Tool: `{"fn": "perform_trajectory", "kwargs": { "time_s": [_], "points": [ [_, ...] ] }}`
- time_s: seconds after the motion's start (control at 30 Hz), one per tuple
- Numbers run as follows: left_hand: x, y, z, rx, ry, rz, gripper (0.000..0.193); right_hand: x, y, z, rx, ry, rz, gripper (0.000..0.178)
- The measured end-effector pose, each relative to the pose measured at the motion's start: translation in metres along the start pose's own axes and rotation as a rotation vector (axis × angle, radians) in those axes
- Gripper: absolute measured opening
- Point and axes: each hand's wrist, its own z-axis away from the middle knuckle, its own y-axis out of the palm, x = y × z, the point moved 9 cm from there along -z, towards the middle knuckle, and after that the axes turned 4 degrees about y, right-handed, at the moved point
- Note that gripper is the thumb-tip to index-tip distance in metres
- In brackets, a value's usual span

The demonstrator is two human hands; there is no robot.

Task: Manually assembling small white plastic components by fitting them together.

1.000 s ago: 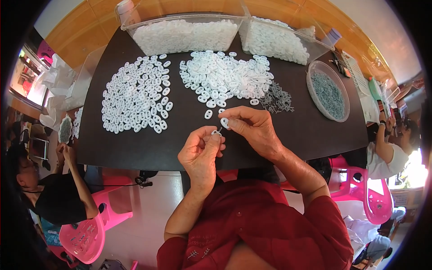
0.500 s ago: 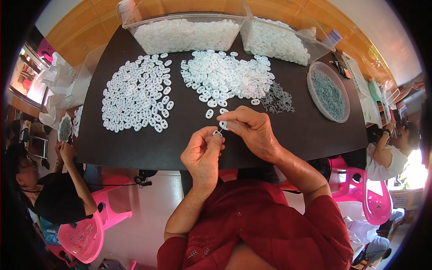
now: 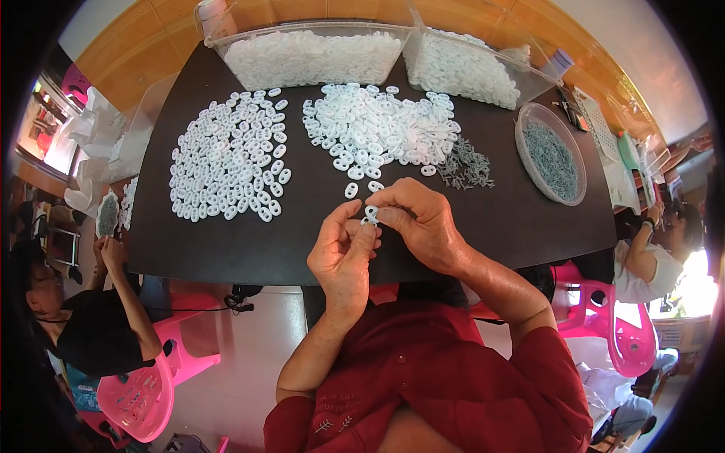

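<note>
Small white oval plastic pieces with two holes meet between my fingertips over the near part of the table. My left hand [image 3: 341, 255] pinches the lower white oval piece [image 3: 368, 221], thumb on the near side. Just above it, my right hand [image 3: 424, 225] grips another white oval piece [image 3: 371, 211] between thumb and forefinger. The two pieces touch or overlap; how they join is too small to make out. Two loose white pieces [image 3: 351, 190] lie right beyond my fingers, below a heap of the same pieces [image 3: 377, 124].
Flat-spread white pieces [image 3: 226, 158] cover the table's left. Small grey screws or pins [image 3: 466, 164] lie beside the middle heap, more in a round clear tub [image 3: 553, 158]. Two clear bins [image 3: 313, 64] of white parts stand behind. People sit at left [image 3: 106, 325] and right [image 3: 653, 257].
My hands have come together: the right hand's piece moved down and left onto the left hand's piece. The grey pin between them no longer shows. My left forefinger has lifted.
</note>
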Motion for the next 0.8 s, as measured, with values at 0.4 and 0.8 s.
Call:
{"fn": "perform_trajectory", "kwargs": {
  "time_s": [0.4,0.8],
  "points": [
    [0.008,0.005,-0.002,0.053,-0.021,0.087,0.029,0.004,0.001,0.000,0.026,-0.076,0.087,0.017],
    [0.008,0.008,-0.002,0.067,-0.038,0.074,0.027,-0.007,-0.002,-0.001,0.000,0.024,-0.032,0.013]
  ]
}}
